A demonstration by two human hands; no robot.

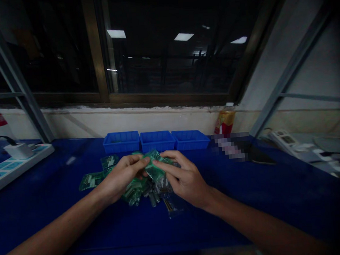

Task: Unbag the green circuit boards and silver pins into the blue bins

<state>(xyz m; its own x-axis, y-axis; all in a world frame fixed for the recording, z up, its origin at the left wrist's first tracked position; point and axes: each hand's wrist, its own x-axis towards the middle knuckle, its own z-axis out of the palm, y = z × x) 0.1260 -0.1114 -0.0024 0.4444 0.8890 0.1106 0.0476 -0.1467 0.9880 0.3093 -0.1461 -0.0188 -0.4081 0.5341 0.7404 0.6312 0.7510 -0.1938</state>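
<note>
Between my two hands is a small green plastic bag (156,169), held just above a heap of similar bags. My left hand (126,174) pinches its left edge between thumb and fingers. On the other side my right hand (186,177) grips the bag, with its index finger laid across the front. Below lie green bags (133,193) with small parts in them, and loose grey cylindrical pieces (153,198). A clear bag (172,206) with thin brass-coloured pins rests near my right wrist. Another green bag (90,181) lies left of my left hand. The held bag's contents are unclear.
Three blue plastic bins (157,139) stand in a row behind the heap on the blue tabletop (108,236). A white power strip (18,166) lies at the left. At the back right are a bottle (225,120) and a dark flat object (260,155).
</note>
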